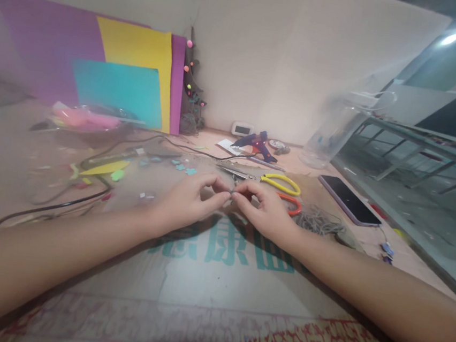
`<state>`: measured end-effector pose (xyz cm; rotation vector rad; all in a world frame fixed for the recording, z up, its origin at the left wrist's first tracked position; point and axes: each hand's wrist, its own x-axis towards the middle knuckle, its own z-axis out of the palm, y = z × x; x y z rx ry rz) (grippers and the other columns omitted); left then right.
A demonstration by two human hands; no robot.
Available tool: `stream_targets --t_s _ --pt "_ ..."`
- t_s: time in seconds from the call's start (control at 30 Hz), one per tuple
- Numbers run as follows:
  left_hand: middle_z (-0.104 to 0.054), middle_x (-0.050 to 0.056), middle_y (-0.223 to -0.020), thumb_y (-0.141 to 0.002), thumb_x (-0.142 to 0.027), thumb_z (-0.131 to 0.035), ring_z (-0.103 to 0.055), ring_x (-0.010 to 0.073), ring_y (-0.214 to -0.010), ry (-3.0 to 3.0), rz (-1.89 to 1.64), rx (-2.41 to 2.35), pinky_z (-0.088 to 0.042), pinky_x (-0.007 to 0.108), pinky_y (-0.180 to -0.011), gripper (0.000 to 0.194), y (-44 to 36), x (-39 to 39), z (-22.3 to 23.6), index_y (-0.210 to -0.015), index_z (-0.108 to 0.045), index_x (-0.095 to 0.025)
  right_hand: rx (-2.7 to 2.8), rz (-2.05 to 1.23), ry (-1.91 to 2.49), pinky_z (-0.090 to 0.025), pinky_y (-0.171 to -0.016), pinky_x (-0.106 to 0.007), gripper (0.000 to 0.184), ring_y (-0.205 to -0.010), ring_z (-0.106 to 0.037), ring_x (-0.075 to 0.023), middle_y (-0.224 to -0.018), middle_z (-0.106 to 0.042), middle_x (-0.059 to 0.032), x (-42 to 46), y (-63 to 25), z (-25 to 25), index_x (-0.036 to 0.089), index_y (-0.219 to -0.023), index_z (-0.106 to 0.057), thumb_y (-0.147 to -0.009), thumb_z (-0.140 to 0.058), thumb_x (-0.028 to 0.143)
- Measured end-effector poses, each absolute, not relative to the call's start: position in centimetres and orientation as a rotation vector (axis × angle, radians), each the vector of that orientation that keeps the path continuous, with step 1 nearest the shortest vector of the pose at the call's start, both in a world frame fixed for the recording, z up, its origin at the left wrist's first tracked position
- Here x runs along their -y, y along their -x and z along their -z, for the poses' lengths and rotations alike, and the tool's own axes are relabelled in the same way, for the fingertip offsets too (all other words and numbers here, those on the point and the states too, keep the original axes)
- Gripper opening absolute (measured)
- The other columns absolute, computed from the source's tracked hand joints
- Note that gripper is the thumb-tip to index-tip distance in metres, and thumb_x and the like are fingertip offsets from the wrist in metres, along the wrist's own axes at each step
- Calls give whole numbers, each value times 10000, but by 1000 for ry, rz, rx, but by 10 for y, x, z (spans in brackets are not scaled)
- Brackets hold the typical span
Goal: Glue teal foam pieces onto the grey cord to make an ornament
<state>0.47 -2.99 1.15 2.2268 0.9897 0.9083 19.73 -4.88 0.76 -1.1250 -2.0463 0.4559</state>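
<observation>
My left hand (192, 202) and my right hand (268, 210) meet at the middle of the table, thumb and forefinger pinched on each. Between the fingertips is a tiny dark greenish piece (232, 192), too small and blurred to name. Just beyond the fingers lie scissors (279, 183) with yellow and orange handles, their blades pointing left. A tangle of grey cord (320, 221) rests beside my right wrist. Under both hands is a cardboard sheet (200, 286) printed with green characters and a red border.
Behind stand a dark blue glue gun (257, 143), a small white clock (242, 129) and a decorated branch (191, 76). Colored sheets (118, 93) lean at the left above a pink-filled bag (90, 119). A black cable (53, 208) crosses the left; a phone (348, 200) lies right.
</observation>
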Motion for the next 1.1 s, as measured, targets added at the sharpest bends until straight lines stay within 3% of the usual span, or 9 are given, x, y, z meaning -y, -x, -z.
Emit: stream_targets --t_s 0.4,0.93,1.1 --pt "-643 1 -798 -915 -350 -485 -592 160 -793 -2225 -921 -968 -449 256 -727 230 -3 28 -10 -821 -601 -176 2057 -519 1100 -433 -655 -262 163 -692 -565 -142 -737 -632 -12 51 -198 -9 180 -797 -610 -905 -521 265" --pt "-691 34 -951 -977 -394 -368 -615 183 -926 -2132 -1021 -943 -466 278 -849 360 -2 23 -7 -951 -658 -183 2009 -491 1143 -413 -594 -247 123 -611 -525 -121 -669 -594 16 51 -196 -10 191 -759 -576 -869 -527 215" --pt "-708 22 -873 -919 -398 -474 -627 187 -853 -2036 -1043 -1122 -483 276 -801 294 -3 22 -12 -876 -671 -185 2000 -499 1157 -415 -593 -248 111 -608 -525 -122 -662 -593 19 52 -196 -12 193 -773 -581 -867 -528 218"
